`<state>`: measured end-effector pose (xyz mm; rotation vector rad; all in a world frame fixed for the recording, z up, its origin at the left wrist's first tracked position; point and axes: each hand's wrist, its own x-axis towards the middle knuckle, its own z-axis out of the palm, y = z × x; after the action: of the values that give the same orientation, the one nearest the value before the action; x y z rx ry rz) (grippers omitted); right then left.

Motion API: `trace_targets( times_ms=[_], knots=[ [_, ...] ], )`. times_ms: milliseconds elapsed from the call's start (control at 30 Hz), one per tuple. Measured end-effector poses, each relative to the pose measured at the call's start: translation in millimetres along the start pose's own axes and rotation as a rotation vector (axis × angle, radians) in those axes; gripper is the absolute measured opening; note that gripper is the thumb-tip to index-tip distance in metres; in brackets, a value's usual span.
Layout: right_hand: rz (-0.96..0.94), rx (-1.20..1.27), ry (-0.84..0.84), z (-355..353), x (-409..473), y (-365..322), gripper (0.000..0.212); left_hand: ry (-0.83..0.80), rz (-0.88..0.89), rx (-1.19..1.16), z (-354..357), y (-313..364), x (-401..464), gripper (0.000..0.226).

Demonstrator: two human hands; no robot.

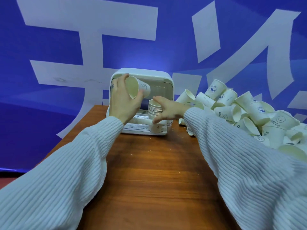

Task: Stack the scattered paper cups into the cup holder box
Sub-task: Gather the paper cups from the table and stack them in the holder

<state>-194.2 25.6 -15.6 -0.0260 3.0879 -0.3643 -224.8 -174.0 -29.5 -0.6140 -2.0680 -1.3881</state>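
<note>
From the head view, our left hand (pixel 123 98) grips a single paper cup (pixel 138 87) tipped on its side, mouth toward us, in front of the open cup holder box (pixel 141 73). Our right hand (pixel 167 108) rests open-fingered against the nested stack (pixel 155 113) standing upright inside the box at its right; whether the fingers actually clasp the stack, we cannot tell. A large loose pile of cups (pixel 245 112) lies on the wooden table (pixel 157 171) to the right of the box, so we judge the task far from finished.

To do this step well, we should turn the held cup upright, mouth up like the others, and line its base over the top rim of the stack. The right hand should steady the stack while the left lowers the cup straight down. A light grip near the rim avoids crushing the paper wall.
</note>
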Motion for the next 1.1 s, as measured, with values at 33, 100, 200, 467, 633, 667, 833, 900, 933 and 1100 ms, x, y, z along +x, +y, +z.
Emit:
trace_targets(
  times_ms=[33, 100, 200, 467, 633, 667, 833, 900, 933, 1100],
  knots=[
    [-0.001, 0.014, 0.012, 1.2, -0.6, 1.3, 0.119, -0.014, 0.026, 0.004, 3.2, 1.3, 3.5, 0.066],
    [0.000, 0.116, 0.060, 0.3, -5.4, 4.3, 0.121, -0.060, 0.079, 0.026, 10.6, 8.0, 10.7, 0.066],
    [-0.013, 0.339, 0.223, -0.7, -21.4, 14.5, 0.113, -0.153, 0.168, 0.083, 23.7, 19.2, 19.0, 0.064],
    [0.194, 0.434, 0.508, -8.3, -63.8, 82.3, 0.068, -0.568, 0.166, 0.540, 63.5, 12.8, 15.0, 0.073],
    [0.152, -0.088, 0.264, -1.3, -88.3, 112.8, 0.057, -0.590, 0.113, 0.663, 74.3, -1.1, 8.3, 0.086],
    [0.116, -0.234, 0.224, 3.6, -91.1, 116.0, 0.056, -0.603, 0.115, 0.682, 74.0, 0.1, 9.2, 0.089],
    [0.029, -0.665, 0.156, 25.6, -94.2, 127.4, 0.051, -0.377, 0.296, 0.541, 75.5, 6.2, -12.9, 0.077],
    [0.023, -0.703, 0.195, 27.9, -96.2, 128.8, 0.040, -0.282, 0.434, 0.441, 78.2, 11.0, -31.4, 0.066],
    [0.027, -0.670, 0.250, 26.8, -97.2, 128.3, 0.038, -0.264, 0.495, 0.385, 80.5, 13.2, -39.5, 0.063],
    [0.024, 0.205, 0.580, 7.0, -123.8, 100.9, 0.040, -0.465, 0.545, 0.170, 95.2, 31.5, -72.6, 0.085]
  ],
)
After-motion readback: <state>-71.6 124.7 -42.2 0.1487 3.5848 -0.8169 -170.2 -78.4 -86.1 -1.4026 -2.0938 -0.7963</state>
